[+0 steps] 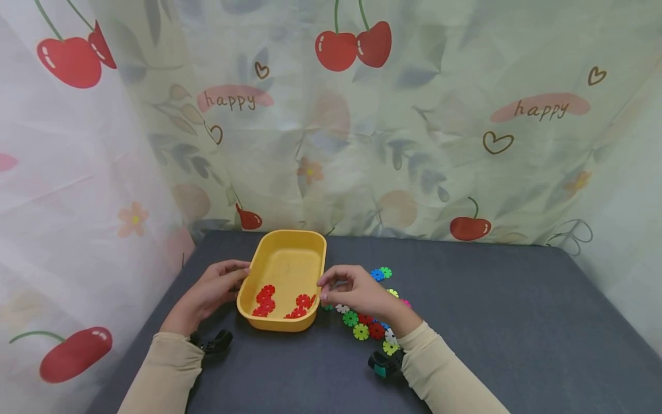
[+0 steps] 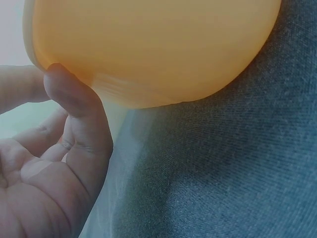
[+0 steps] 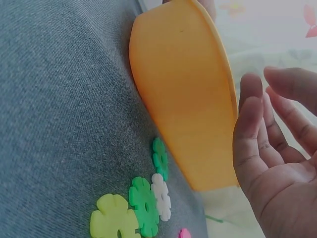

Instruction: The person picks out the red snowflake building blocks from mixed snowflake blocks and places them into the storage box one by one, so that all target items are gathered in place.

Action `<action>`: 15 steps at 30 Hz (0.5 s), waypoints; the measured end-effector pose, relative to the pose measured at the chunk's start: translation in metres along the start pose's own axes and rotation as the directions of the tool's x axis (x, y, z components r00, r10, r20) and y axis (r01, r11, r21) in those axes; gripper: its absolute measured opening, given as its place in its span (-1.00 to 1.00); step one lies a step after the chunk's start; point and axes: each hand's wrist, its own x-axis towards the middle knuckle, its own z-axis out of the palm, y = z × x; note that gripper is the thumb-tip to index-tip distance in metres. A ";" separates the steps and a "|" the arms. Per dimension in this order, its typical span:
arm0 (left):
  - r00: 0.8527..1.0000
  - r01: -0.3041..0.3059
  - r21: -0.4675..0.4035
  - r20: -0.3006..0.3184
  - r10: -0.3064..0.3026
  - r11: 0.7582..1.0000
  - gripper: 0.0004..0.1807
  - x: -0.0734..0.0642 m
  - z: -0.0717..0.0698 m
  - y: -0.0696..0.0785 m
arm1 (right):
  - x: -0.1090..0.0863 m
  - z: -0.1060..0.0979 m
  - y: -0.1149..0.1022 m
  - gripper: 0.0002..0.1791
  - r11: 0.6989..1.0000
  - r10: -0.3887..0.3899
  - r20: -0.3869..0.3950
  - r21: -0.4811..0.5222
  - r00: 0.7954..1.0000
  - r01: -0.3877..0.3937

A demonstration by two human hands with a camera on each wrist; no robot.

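Note:
A yellow plastic tub [image 1: 289, 255] sits on the dark cloth, with red flower-shaped discs [image 1: 265, 299] grouped along its near left side and more red discs [image 1: 302, 301] at its near right. My left hand [image 1: 219, 287] holds the tub by its left rim; in the left wrist view the thumb [image 2: 64, 89] presses on the tub's edge. Beside the right rim is my right hand [image 1: 357, 291], its fingers loosely bent, with nothing between thumb and fingertips in the right wrist view.
Flower-shaped discs in several colours lie right of the tub, partly hidden under my right hand and forearm, among them a green disc [image 1: 350, 318] and a yellow-green one [image 3: 114, 218]. A blue disc [image 1: 377, 275] lies farther back. A printed curtain [image 1: 414, 126] stands behind the table.

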 end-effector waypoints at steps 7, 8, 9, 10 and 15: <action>1.000 0.004 0.000 -0.004 -0.004 1.000 -0.39 -0.001 -0.002 0.000 | 0.001 -0.002 -0.002 -0.72 1.000 0.019 -0.011 -0.012 1.000 -0.019; 1.000 0.005 -0.001 -0.006 -0.005 1.000 -0.39 -0.001 -0.002 0.000 | 0.001 -0.003 -0.002 -0.71 0.999 0.024 -0.017 -0.022 1.000 -0.024; 1.000 0.005 -0.002 -0.008 -0.005 1.000 -0.39 -0.001 -0.002 0.000 | 0.000 -0.004 -0.002 -0.70 0.999 0.026 -0.022 -0.030 0.999 -0.027; 1.000 0.005 -0.004 -0.010 -0.005 1.000 -0.39 -0.001 -0.001 0.000 | 0.000 -0.005 -0.002 -0.70 0.999 0.028 -0.028 -0.044 0.999 -0.029; 1.000 0.000 -0.016 -0.004 0.000 1.000 -0.40 0.000 0.000 0.001 | -0.004 -0.015 -0.003 -0.67 0.994 0.025 -0.043 -0.104 0.999 -0.030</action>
